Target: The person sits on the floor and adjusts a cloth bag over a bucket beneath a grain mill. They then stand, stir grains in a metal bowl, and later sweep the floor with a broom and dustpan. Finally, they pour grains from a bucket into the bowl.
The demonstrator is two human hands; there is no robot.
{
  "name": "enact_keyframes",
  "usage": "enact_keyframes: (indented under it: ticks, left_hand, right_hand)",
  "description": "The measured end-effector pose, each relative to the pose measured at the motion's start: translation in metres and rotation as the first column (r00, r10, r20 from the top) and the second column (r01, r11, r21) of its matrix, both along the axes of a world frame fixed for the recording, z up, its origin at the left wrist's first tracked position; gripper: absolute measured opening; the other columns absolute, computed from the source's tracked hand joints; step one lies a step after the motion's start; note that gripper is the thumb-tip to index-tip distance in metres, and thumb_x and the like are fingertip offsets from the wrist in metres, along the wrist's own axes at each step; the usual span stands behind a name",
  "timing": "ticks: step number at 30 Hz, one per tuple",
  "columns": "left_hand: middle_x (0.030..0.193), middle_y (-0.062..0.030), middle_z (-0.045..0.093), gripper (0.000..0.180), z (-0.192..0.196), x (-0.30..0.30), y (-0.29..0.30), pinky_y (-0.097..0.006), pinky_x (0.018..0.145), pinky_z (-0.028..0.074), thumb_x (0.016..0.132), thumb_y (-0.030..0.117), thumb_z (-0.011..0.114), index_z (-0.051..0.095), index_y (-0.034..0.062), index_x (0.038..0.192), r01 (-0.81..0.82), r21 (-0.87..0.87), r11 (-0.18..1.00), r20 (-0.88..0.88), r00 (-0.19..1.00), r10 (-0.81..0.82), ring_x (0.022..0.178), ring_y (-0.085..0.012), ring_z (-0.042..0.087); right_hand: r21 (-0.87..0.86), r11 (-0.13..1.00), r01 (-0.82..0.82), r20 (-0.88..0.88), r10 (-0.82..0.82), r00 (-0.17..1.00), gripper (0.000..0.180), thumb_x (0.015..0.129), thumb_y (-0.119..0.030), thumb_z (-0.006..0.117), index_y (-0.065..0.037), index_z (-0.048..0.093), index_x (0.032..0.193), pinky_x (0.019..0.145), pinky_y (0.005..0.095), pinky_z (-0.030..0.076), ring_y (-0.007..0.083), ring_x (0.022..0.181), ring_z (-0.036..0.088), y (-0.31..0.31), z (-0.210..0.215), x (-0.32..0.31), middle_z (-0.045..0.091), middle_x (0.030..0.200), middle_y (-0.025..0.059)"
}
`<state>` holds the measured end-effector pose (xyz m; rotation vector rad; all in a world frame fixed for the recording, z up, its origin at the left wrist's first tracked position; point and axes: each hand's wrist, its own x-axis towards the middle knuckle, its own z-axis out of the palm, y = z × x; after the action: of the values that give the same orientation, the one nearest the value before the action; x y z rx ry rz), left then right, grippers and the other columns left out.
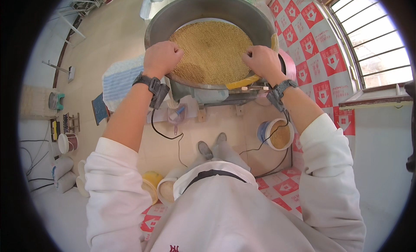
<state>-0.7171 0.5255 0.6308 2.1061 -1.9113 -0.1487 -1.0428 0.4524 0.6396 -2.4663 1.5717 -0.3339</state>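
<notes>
At the top centre of the frame, a big metal pan (160, 24) brims with golden grain (212, 50); the left hand (161, 57) and right hand (261, 61) curl onto its near rim. Lower right, a blue-sided tub (264, 131) holds more grain beside red-and-white patterned sheeting (314, 48).

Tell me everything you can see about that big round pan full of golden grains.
The pan is a wide, round basin of dull grey metal, sitting tilted on a grey stand. A flat bed of small golden-brown grains fills its middle. The left hand and right hand rest curled at its near rim, their fingers at the edge of the grains.
</notes>
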Motion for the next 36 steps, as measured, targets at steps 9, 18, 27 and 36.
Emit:
enact_keyframes:
  ticks: [9,18,27,36]
  left_hand:
    - [0.086,-0.0182,0.073,0.033,0.0007,-0.0003,-0.0014,-0.051,0.075,0.055,0.09,0.036,0.059,0.077,0.0098,0.083,0.003,0.027,1.0,0.026,1.0,-0.003,0.082,-0.0407,0.07]
    - [0.084,-0.0181,0.072,0.033,0.0012,-0.0022,0.0017,-0.052,0.073,0.055,0.091,0.035,0.06,0.075,0.0079,0.082,-0.021,-0.003,1.0,0.018,1.0,0.021,0.081,-0.0405,0.069]
    - [0.083,-0.0182,0.072,0.032,0.0021,-0.002,0.0027,-0.052,0.073,0.055,0.09,0.034,0.06,0.075,0.0075,0.081,-0.023,-0.01,1.0,0.02,1.0,0.023,0.081,-0.0408,0.069]
    - [0.082,-0.0185,0.072,0.031,-0.0013,-0.0021,0.003,-0.053,0.073,0.055,0.088,0.032,0.059,0.075,0.007,0.08,-0.025,-0.053,0.998,0.024,0.999,0.026,0.08,-0.0407,0.069]
  right_hand:
    - [0.011,1.0,0.011,0.03,-0.012,0.999,0.034,0.087,-0.036,0.06,-0.007,0.077,0.088,0.079,0.0534,0.056,0.043,0.085,0.07,-0.0004,-0.0014,-0.0016,0.074,0.088,0.0212]
    - [0.046,0.999,0.013,0.038,-0.014,0.999,0.034,0.089,-0.036,0.061,-0.007,0.078,0.09,0.08,0.0531,0.056,0.0432,0.085,0.07,0.0015,0.003,-0.0004,0.073,0.088,0.0215]
    - [0.024,1.0,0.002,0.029,-0.003,1.0,0.034,0.089,-0.037,0.061,-0.007,0.077,0.089,0.079,0.0529,0.055,0.0426,0.085,0.07,0.0025,0.0015,0.001,0.073,0.087,0.0207]
    - [0.006,1.0,-0.021,0.032,0.021,0.999,0.033,0.089,-0.036,0.06,-0.008,0.077,0.088,0.078,0.0536,0.055,0.0429,0.084,0.07,0.0043,0.0045,0.0021,0.074,0.087,0.0202]
